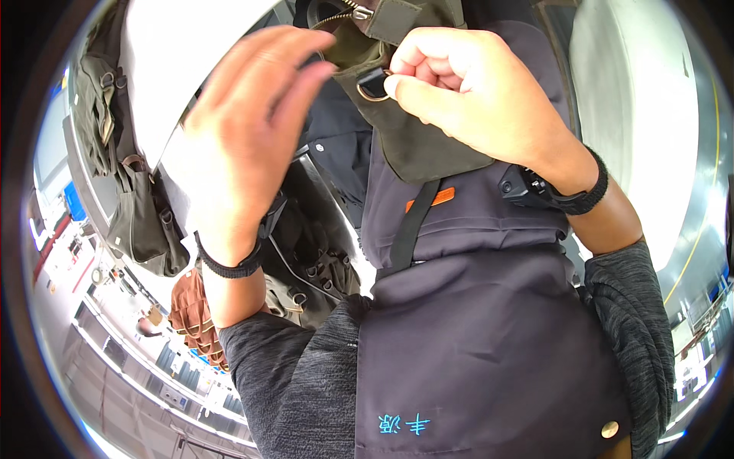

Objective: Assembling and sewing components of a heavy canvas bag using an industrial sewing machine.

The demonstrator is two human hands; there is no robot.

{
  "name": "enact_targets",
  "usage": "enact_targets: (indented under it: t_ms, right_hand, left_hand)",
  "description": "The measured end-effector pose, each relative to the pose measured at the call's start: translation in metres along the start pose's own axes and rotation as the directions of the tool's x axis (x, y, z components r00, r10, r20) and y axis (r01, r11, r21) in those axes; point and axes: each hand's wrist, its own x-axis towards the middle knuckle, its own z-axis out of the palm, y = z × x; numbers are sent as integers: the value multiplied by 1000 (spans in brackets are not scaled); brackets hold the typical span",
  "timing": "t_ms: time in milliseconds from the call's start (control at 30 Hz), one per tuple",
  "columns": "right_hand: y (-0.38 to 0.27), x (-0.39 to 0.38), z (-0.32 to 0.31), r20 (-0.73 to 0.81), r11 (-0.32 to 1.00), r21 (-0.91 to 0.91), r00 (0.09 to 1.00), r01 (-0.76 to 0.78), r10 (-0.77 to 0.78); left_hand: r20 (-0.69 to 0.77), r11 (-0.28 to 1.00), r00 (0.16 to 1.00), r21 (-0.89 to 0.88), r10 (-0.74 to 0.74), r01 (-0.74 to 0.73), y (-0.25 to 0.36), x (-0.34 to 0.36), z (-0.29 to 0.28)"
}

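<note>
My right hand [466, 88] is raised close to the camera, its thumb and fingers pinched on a small metal ring [372, 90] fixed to a dark olive fabric bag [413, 145]. A zipper runs along the top of that bag. My left hand [248, 126] is lifted beside it with the fingers spread and loosely curved, holding nothing, its fingertips close to the bag's edge. Both wrists wear dark bands. A dark purple-grey apron [489, 344] with a black strap and an orange tab covers my front.
Several olive bags [141, 222] hang at the left beside a white panel [168, 69]. A brown bag [191, 310] and more dark bags with buckles [313, 260] lie below. A large pale curved surface [642, 115] stands at the right.
</note>
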Motion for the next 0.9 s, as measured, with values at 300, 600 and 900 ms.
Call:
enact_targets:
  t_ms: [300, 600, 900]
  right_hand:
    - [3, -2, 3, -13, 999, 4, 999, 46, -46]
    - [-21, -2, -4, 91, 997, -39, 994, -61, 64]
    - [-20, -1, 0, 47, 992, 70, 994, -102, 99]
  left_hand:
    - [86, 950, 949, 52, 302, -307, -2, 2, 6]
    - [127, 898, 910, 154, 396, -412, 9, 20, -2]
    - [15, 983, 990, 118, 140, -141, -5, 24, -1]
